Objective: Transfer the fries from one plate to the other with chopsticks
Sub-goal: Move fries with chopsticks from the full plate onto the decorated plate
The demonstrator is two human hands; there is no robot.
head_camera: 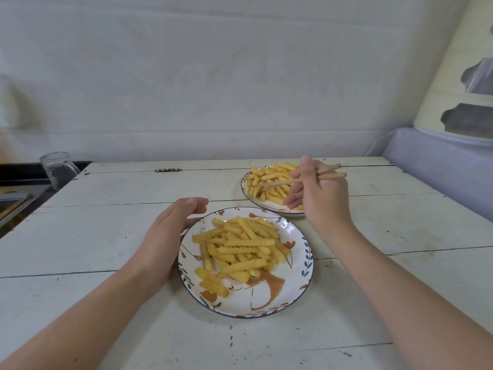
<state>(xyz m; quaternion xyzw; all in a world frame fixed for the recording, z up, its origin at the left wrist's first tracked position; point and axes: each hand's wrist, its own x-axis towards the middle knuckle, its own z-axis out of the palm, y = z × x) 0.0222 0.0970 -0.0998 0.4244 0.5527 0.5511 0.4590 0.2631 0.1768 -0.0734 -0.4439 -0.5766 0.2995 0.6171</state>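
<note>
The crinkle-cut fries point(240, 247) look light and stiff, but they are probably brittle and a little slippery, so it is better to pinch one near its middle, across the ridges. One heap lies on the near plate point(298, 287); another heap lies on the far plate point(269, 206), just behind it to the right. The right hand point(320, 193), over the far plate, grips the chopsticks point(282, 181) with curled fingers; the tips are nearly together above those fries, and I cannot tell if they hold one. The left hand point(170, 231) rests relaxed against the near plate's left rim.

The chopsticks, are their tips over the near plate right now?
No, the chopsticks in the right hand point over the far plate.
</note>
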